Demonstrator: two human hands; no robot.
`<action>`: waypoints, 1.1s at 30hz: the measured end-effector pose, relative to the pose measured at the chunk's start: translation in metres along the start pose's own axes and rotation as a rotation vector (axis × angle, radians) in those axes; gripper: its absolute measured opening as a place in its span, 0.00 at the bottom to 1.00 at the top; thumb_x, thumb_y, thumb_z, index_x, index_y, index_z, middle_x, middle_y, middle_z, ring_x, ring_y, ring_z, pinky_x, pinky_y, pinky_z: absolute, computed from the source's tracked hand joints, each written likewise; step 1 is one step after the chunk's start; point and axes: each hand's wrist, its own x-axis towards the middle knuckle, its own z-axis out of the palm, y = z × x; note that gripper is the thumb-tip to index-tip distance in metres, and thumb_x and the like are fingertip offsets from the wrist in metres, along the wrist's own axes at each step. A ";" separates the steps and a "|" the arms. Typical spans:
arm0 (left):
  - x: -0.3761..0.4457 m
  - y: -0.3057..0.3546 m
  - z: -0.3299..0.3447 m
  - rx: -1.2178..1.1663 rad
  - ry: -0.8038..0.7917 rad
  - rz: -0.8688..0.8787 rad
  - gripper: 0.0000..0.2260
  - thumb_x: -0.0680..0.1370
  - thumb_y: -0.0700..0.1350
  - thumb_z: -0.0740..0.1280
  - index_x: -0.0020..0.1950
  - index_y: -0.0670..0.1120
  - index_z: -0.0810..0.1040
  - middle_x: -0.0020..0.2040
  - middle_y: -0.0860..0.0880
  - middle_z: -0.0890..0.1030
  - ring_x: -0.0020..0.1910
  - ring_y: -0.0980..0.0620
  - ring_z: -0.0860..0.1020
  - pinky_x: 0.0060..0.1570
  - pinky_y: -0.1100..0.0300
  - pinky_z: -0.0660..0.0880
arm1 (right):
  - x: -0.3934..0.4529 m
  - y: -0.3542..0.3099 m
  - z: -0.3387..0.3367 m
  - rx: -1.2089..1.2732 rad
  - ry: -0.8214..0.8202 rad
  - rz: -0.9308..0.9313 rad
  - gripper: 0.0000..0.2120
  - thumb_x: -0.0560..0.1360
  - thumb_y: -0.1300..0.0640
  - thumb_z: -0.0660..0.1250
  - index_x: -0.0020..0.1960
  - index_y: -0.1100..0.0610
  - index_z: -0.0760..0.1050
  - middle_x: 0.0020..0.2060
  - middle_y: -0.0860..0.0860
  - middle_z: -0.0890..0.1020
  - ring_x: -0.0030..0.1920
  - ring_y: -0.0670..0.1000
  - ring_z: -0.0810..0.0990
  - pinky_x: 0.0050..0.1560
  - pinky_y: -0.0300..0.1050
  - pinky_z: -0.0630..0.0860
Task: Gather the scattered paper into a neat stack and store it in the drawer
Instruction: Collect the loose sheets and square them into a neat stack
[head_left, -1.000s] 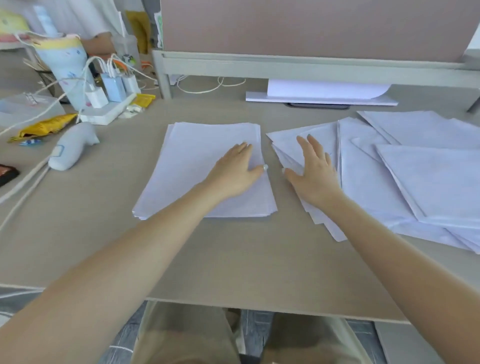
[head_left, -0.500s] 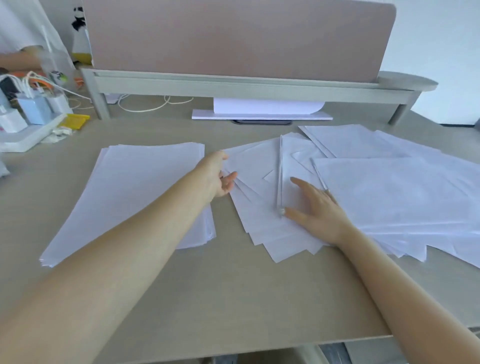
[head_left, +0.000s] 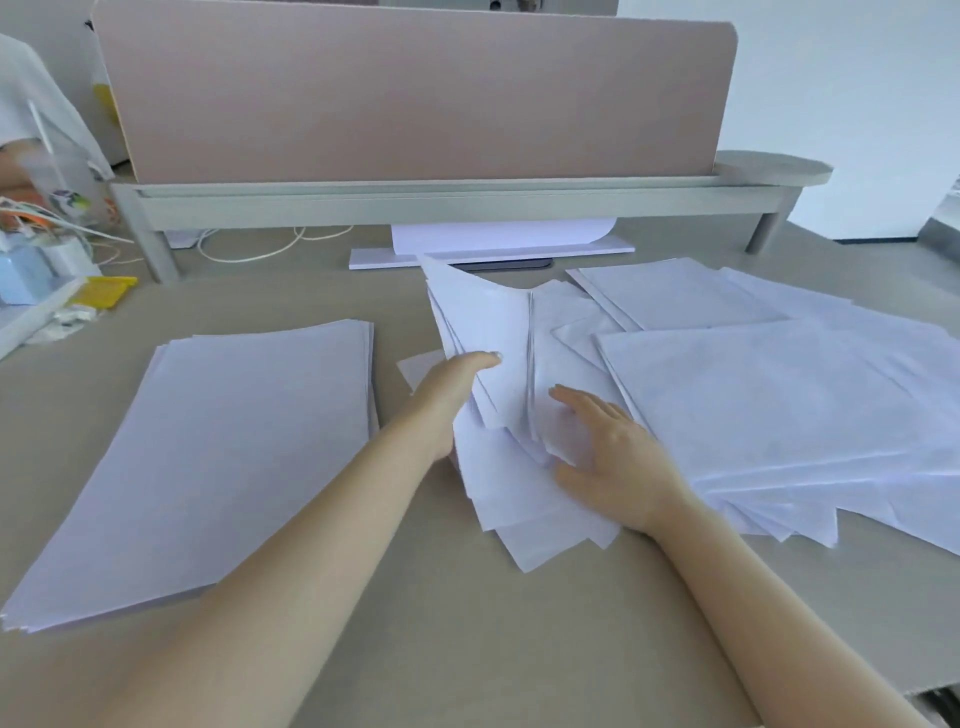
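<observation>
Lifting loose sheets (head_left: 483, 332) in left hand (head_left: 452, 395) grip, right hand (head_left: 613, 462) flat, open, neat stack (head_left: 218, 457) beside

Office workstation, beige desk (head_left: 467, 623) with pink partition screen (head_left: 405, 93) on a grey raised shelf (head_left: 441, 200), white printer paper (head_left: 779, 395) everywhere, chargers and cables (head_left: 249, 249) at left
</observation>
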 end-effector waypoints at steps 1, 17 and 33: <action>0.000 -0.007 0.001 -0.007 0.008 0.013 0.19 0.77 0.46 0.66 0.67 0.46 0.72 0.64 0.50 0.72 0.60 0.52 0.70 0.55 0.59 0.63 | -0.001 0.001 0.001 0.007 0.043 0.045 0.26 0.71 0.55 0.65 0.68 0.49 0.67 0.64 0.43 0.73 0.65 0.50 0.70 0.59 0.41 0.67; -0.008 -0.035 0.002 0.016 0.035 0.376 0.19 0.76 0.41 0.58 0.62 0.59 0.73 0.54 0.59 0.81 0.54 0.54 0.79 0.53 0.53 0.77 | 0.049 -0.041 -0.021 0.828 0.438 0.486 0.15 0.76 0.59 0.60 0.33 0.63 0.61 0.32 0.54 0.63 0.33 0.50 0.61 0.29 0.43 0.56; -0.018 -0.028 -0.001 0.061 -0.131 0.353 0.12 0.79 0.41 0.54 0.54 0.51 0.75 0.46 0.55 0.77 0.44 0.58 0.73 0.43 0.68 0.69 | 0.057 -0.049 0.014 0.541 0.261 0.379 0.11 0.72 0.59 0.59 0.32 0.56 0.62 0.24 0.45 0.66 0.28 0.49 0.64 0.29 0.41 0.60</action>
